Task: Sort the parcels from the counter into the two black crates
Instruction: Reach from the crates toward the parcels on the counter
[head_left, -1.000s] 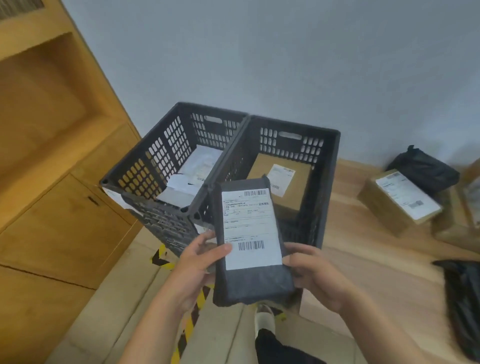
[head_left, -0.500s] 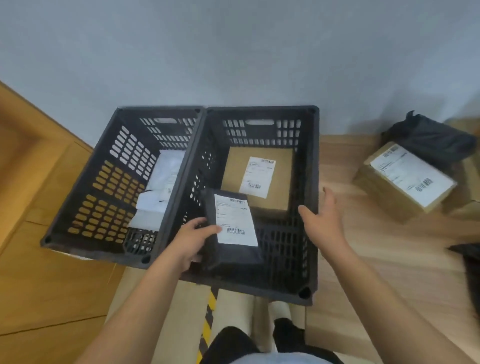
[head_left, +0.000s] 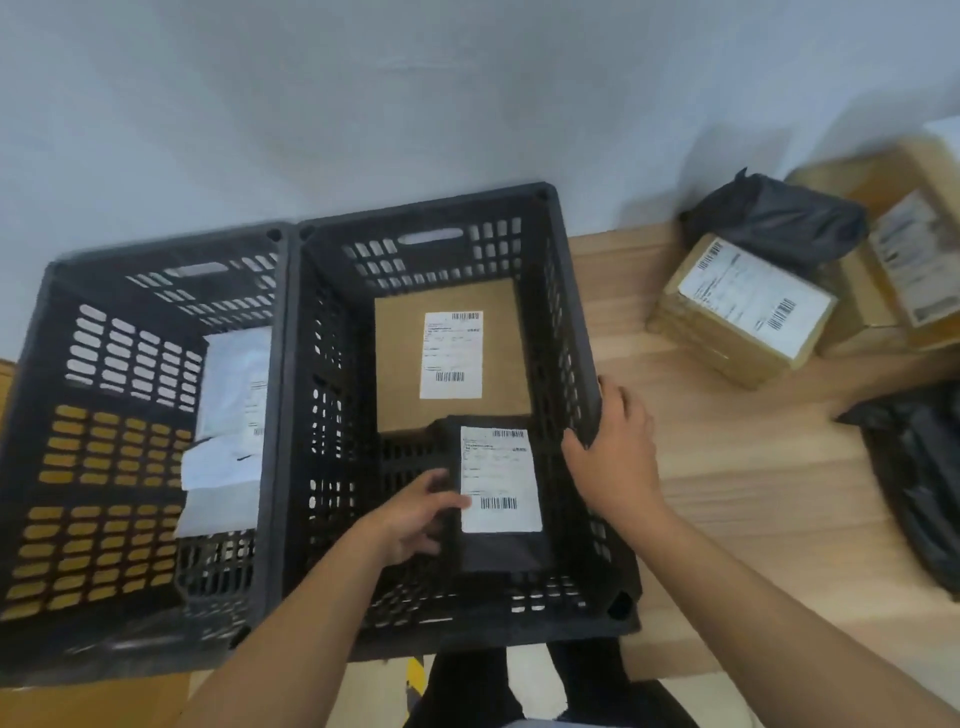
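In the right crate of two black crates standing side by side against a pale wall, the black parcel lies flat near the front, its white barcode label facing up. Its far edge touches or slightly overlaps a brown cardboard box, which lies at the back of the same crate with its own label up.

The left grip reaches down into this crate and pinches the parcel's left edge. The thumb lies on the corner of the label and the other fingers curl at the parcel's side. The right grip holds the crate's right wall at the rim, with the thumb hooked inside and the fingers laid along the outer side.

The left crate touches the right one along their shared long side. It holds pale plastic mailers lying flat against its right wall, one overlapping another.

On the wooden counter to the right of the crates, more parcels wait. A labelled cardboard box sits well apart from the right crate. A black bag sits just behind it, and blurred cardboard boxes are beside that. A crumpled black mailer lies at the right edge of view.
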